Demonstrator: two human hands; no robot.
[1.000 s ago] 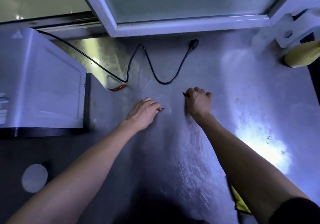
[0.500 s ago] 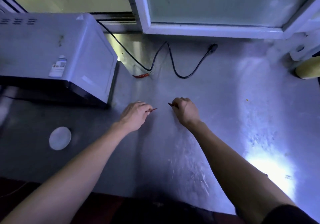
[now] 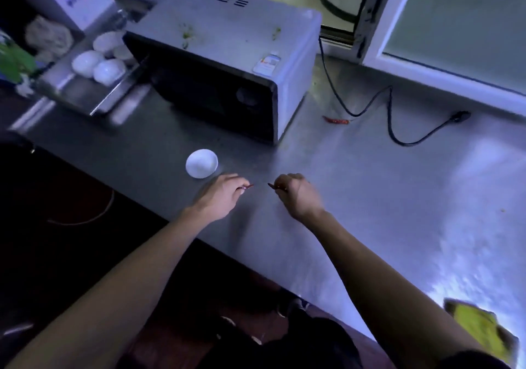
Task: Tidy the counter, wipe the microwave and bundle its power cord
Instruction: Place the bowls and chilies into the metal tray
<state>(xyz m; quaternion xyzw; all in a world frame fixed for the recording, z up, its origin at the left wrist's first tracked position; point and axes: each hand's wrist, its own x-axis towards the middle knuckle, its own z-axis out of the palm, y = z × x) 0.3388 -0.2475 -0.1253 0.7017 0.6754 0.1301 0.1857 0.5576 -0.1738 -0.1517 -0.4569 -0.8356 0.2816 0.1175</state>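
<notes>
In the middle of the frame, I am holding my left hand [image 3: 220, 197] and my right hand [image 3: 296, 195] near each other over the desk [image 3: 355, 197]. Each grip is pinching a small red piece, too small to tell what it is. The microwave [image 3: 227, 52] is standing in the upper middle, with green crumbs on its top. Its power cord [image 3: 390, 118] is lying loose to the right, beside a red chili [image 3: 336, 120]. A small white dish [image 3: 201, 163] is sitting just beside my left hand.

Dim bluish light, glare on counter [image 3: 469, 254] at right, blurred, bowed edges
</notes>
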